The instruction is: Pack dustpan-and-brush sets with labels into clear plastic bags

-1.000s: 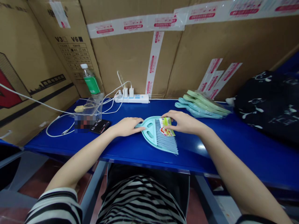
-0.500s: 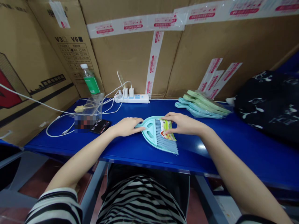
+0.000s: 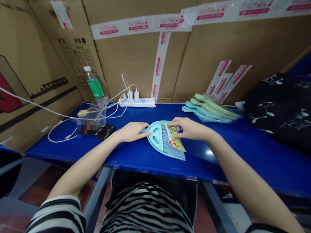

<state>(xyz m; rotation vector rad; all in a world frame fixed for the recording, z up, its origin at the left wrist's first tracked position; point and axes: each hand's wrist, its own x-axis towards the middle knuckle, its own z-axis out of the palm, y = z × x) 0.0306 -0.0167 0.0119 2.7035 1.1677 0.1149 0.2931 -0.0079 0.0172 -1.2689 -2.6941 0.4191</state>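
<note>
A light-blue hand brush (image 3: 155, 135) with grey-blue bristles lies on a matching dustpan (image 3: 155, 149) on the blue table, bristles toward the right. My left hand (image 3: 133, 131) is closed round their handles at the left, thumb on top; the handles are mostly hidden by the fingers. A yellow-green printed label card (image 3: 175, 139) rests slantwise over the bristles. My right hand (image 3: 186, 128) pinches this card by its upper right part, between thumb and fingers.
Bagged green and blue dustpan sets (image 3: 211, 110) lie at the back right beside a dark patterned bag (image 3: 279, 110). A white power strip (image 3: 137, 102) with chargers and cables stands at the back. To the left are a bottle (image 3: 94, 84) and a phone (image 3: 104, 131). Cardboard walls enclose the table.
The label card has turned and slid slightly toward me over the bristles, with my right hand still on it. My left hand, brush and dustpan have stayed in place.
</note>
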